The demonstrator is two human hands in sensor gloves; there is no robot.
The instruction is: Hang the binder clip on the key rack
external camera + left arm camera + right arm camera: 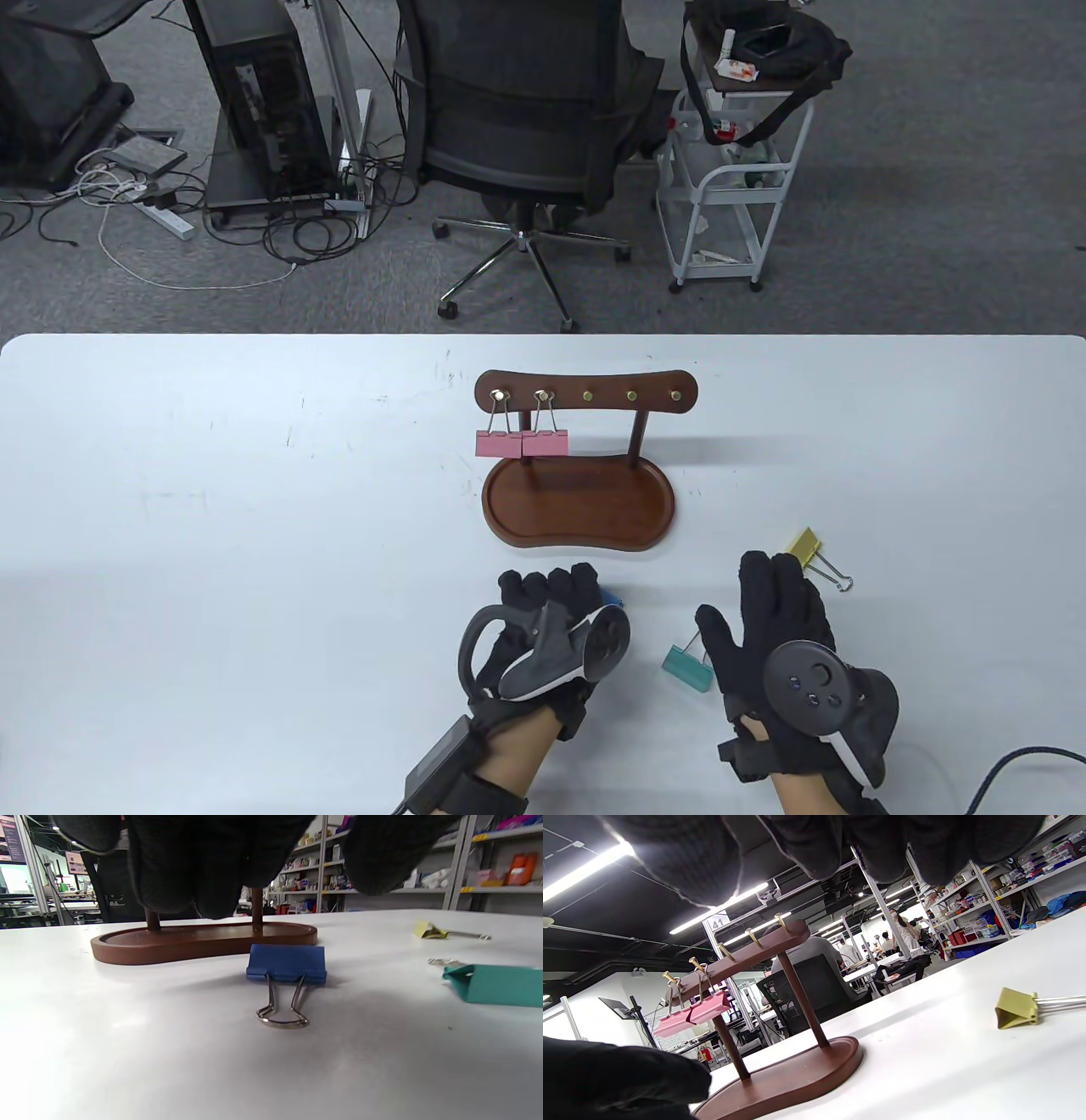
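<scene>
A brown wooden key rack [585,396] stands mid-table on an oval tray base [579,507]. Two pink binder clips [519,444] hang from its two left pegs; three pegs to their right are bare. The rack also shows in the right wrist view [742,961]. My left hand [543,628] hovers with curled fingers over a blue binder clip [286,963] that lies on the table, not touching it. My right hand [776,628] lies open and flat, empty, between a teal clip [685,667] by its thumb and a yellow clip [808,549] past its fingertips.
The white table [212,509] spreads wide to the left and right of the rack. An office chair [526,127] and a white trolley [730,178] stand on the floor beyond the far edge.
</scene>
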